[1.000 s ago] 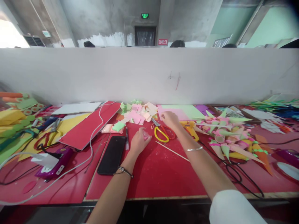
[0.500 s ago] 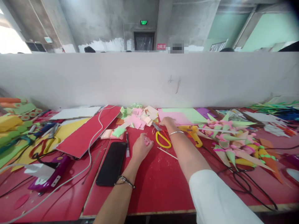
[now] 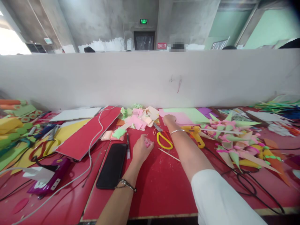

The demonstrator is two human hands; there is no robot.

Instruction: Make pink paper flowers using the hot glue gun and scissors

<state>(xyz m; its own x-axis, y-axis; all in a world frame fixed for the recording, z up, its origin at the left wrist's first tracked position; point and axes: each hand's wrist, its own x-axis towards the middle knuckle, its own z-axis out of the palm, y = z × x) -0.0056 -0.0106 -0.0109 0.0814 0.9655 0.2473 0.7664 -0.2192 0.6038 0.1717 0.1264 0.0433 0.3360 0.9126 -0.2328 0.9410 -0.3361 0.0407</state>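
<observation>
My left hand (image 3: 142, 149) is closed on a small pink piece (image 3: 148, 142), held over the red tabletop; fingers partly cover it, so its exact kind is unclear. Farther out, my right hand (image 3: 170, 119) is at the left part of a pink sheet (image 3: 181, 118). Its fingers look curled in, and whatever they grip is hidden. Below that hand lie scissors with yellow and red handles (image 3: 164, 144). A thin stick (image 3: 169, 154) rests nearer to me. Right of my forearm is a yellow glue gun (image 3: 196, 135).
A black phone (image 3: 111, 165) and a pen (image 3: 128, 146) lie left of my left hand. Paper scraps (image 3: 138, 120) are heaped at the back. Pink and green foam flowers (image 3: 231, 137) sit right, beside a looped black cable (image 3: 246, 184). A purple power strip (image 3: 50, 178) trails a white cable.
My right hand has moved slightly to the right, and its fingers, stretched out before, now look more curled. The left hand has stayed with the pink piece.
</observation>
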